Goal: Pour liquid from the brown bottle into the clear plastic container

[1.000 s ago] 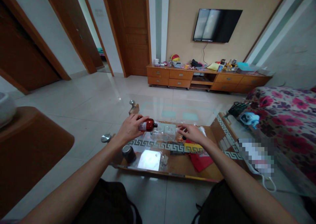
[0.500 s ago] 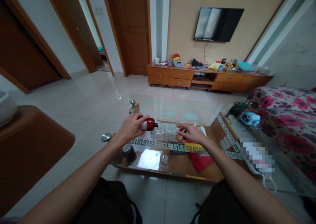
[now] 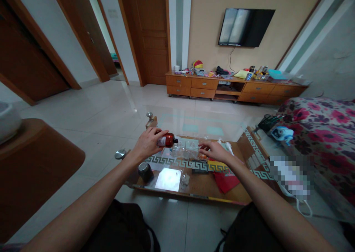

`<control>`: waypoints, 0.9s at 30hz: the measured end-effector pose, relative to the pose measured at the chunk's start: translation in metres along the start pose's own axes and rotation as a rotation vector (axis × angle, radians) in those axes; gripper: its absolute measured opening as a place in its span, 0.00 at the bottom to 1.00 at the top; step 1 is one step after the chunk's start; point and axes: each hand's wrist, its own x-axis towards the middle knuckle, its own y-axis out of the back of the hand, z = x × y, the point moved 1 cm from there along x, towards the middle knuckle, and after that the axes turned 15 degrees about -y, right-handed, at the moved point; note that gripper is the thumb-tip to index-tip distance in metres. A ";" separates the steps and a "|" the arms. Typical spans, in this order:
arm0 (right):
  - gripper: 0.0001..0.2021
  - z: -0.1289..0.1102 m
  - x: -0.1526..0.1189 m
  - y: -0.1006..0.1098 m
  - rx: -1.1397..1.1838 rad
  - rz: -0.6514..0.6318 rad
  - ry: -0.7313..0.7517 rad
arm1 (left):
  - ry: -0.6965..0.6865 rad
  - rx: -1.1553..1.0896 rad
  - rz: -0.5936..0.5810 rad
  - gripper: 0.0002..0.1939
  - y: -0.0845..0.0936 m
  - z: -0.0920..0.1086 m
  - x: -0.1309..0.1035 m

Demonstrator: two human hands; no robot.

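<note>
Bottle: the amber bottle [image 3: 168, 140] is held up above the glass table [image 3: 155, 160], in the left half of the working area. It lies on its side; the long axis runs left to right across the person's front and is close to level. The base end is toward the left palm and the dark neck [image 3: 175, 141] points to the person's right, toward the clear container [image 3: 185, 149]. In the head view the mouth meets the container's far left corner; whether it sits directly over the opening or just short of it cannot be told. A pale label [image 3: 161, 142] shows on the body near the fingers.

Left hand [image 3: 149, 144]: closed around the base half of the bottle from behind, fingers along its far side; firm hold.

Right hand [image 3: 214, 150]: partly curled, fingertips at the right side of the container. Contact with the wall, and anything pinched between the fingers, cannot be made out.

Surroundings: nearer the person, a dark jar [image 3: 145, 172] with a metal lid stands left of a bright white square sheet [image 3: 168, 180]. A red packet [image 3: 226, 181] lies farther right, below the right forearm.
</note>
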 end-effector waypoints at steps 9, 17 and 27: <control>0.17 -0.004 -0.002 0.002 -0.036 -0.006 -0.022 | -0.008 0.013 0.003 0.42 0.000 0.000 0.000; 0.16 -0.006 -0.003 0.003 -0.041 -0.010 -0.010 | 0.005 0.012 -0.003 0.41 -0.001 0.000 0.000; 0.17 -0.003 -0.001 0.001 -0.041 0.000 0.005 | -0.001 0.013 -0.012 0.42 0.002 0.001 0.001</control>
